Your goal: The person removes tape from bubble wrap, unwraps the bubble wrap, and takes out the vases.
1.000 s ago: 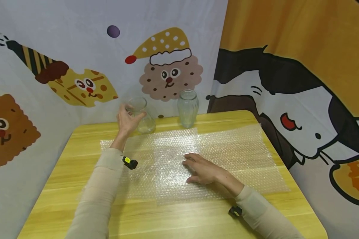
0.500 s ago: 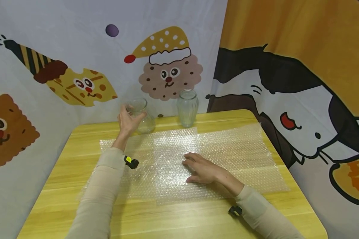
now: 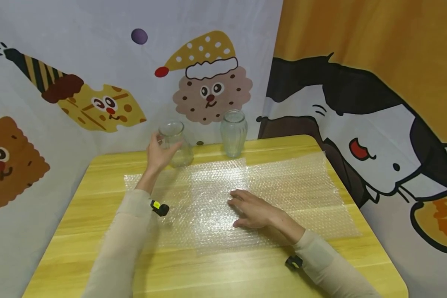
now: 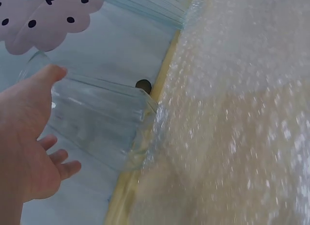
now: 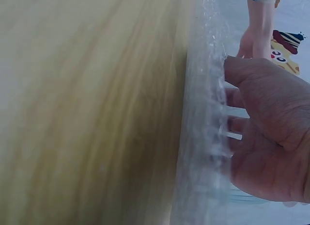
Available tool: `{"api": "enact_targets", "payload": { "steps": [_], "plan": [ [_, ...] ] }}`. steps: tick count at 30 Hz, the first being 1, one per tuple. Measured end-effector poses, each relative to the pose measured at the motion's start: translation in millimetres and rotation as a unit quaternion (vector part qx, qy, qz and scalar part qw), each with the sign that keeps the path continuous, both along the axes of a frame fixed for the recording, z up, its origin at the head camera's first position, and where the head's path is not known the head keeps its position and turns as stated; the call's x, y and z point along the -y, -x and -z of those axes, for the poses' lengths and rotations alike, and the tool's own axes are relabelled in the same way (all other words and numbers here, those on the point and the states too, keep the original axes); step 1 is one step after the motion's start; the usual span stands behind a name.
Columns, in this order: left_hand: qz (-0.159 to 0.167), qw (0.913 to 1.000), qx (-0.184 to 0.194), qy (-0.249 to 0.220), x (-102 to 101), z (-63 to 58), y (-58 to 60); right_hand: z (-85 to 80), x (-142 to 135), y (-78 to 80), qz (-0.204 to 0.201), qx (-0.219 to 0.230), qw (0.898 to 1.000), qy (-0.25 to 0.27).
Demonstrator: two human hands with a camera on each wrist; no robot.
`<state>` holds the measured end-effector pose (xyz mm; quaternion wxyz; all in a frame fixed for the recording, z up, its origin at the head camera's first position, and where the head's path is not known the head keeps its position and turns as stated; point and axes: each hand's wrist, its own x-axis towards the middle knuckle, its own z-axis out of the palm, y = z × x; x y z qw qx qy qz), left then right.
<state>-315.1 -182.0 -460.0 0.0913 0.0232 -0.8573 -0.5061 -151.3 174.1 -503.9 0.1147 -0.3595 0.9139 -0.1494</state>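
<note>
My left hand [image 3: 159,156] is beside a clear glass vase [image 3: 182,157] at the back left of the table. Its thumb and fingers stand apart around the vase's neck, and the left wrist view shows the hand [image 4: 34,133] loosely spread, with no firm grip visible. The vase stands upright, its base near the far edge of the bubble wrap [image 3: 290,190]. Spread fingers of my right hand [image 3: 254,212] rest on the middle of the wrap. A second, ribbed glass vase [image 3: 234,135] stands upright farther right, behind the wrap.
Overlapping bubble wrap covers much of the yellow wood-grain table [image 3: 208,275]. Directly behind the vases hangs a white cloth wall [image 3: 108,41] with cartoon prints. An orange printed curtain [image 3: 376,41] stands along the right side.
The fingers of my left hand have loosened from the vase's neck, and its rim shows more fully. My right hand stays in place on the bubble wrap.
</note>
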Motion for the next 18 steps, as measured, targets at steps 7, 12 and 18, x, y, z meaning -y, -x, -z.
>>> {"api": "enact_targets", "payload": {
  "steps": [7,12,18],
  "plan": [
    [0.012,0.999,-0.041,0.013,12.6,3.9,-20.1,0.3,-4.9,-1.3,-0.002,-0.015,1.0,0.0],
    [0.03,0.9947,-0.089,0.042,17.8,10.6,-39.5,0.5,-8.4,-3.2,0.005,-0.011,1.0,0.005],
    [0.049,0.989,-0.109,0.087,17.3,15.6,-65.2,1.7,-11.4,-4.7,0.002,-0.004,1.0,0.025]
  ]
}}
